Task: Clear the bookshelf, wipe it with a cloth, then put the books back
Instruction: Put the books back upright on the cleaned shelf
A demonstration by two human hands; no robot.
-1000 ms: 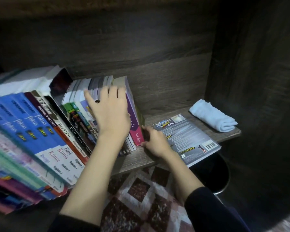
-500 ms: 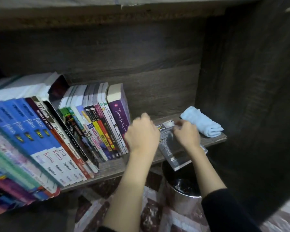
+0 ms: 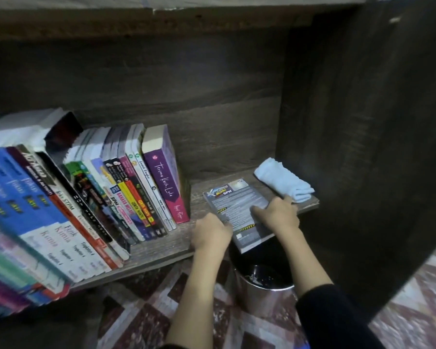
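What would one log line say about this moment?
step: handling flat grey book | left hand: grips left edge | right hand: grips right side | book overhangs shelf front | cloth: folded, right end

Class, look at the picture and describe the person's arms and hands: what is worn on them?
The left hand and right hand are bare: no gloves, rings or watch show. The right arm wears a dark sleeve starting partway up the forearm; the left forearm is uncovered.

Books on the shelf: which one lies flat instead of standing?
The grey SPM book, cover up, overhanging the shelf edge, held by left hand and right hand; the other books stand spine-out.
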